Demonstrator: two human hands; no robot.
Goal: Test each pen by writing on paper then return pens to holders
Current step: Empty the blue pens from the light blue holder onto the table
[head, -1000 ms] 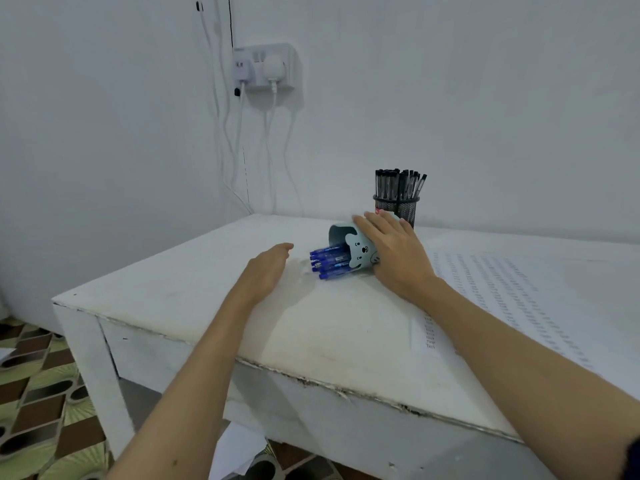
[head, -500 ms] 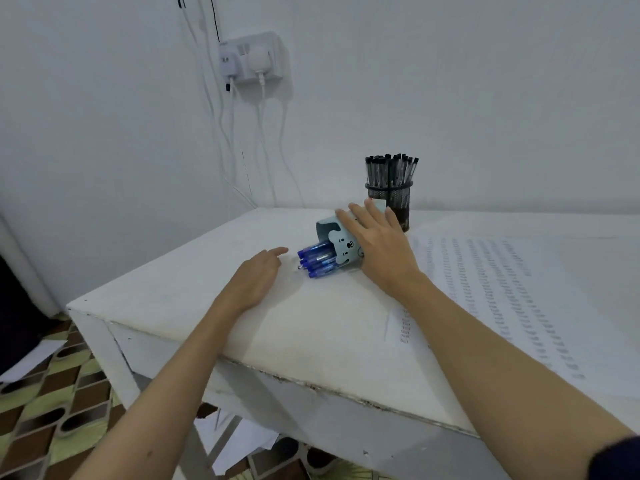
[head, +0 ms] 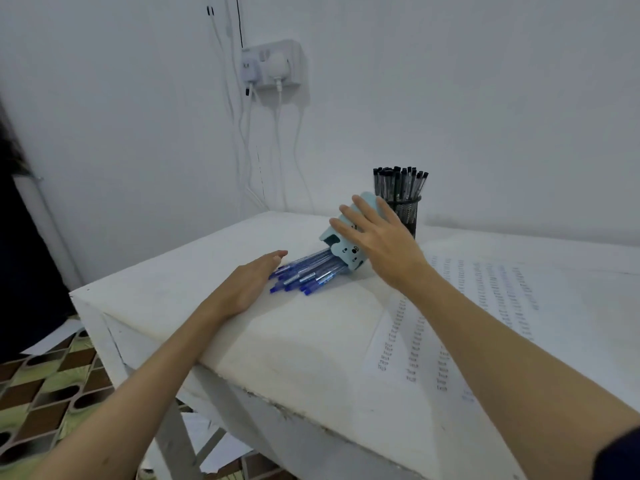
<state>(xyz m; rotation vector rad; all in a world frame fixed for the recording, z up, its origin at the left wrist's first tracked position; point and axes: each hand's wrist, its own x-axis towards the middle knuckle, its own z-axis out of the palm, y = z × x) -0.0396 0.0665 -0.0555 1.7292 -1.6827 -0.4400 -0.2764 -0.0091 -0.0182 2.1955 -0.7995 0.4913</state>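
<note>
Now the right hand (head: pixel 382 245) grips the tipped pale-blue holder (head: pixel 341 242) at frame centre, fingers curled over its wall, while the left hand (head: pixel 249 284) lies flat and relaxed on the worktop (head: pixel 294 341), fingertips touching the spilled blue pens (head: pixel 304 273). These look light, stiff and prone to roll — best pinched mid-barrel. Behind, black pens (head: pixel 400 183) stand in a mesh holder (head: pixel 407 213); the written paper (head: pixel 485 306) lies right.

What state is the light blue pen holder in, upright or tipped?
Tipped. The light blue holder has its mouth angled down at the table, blue pens sliding out; the right hand holds it.
</note>
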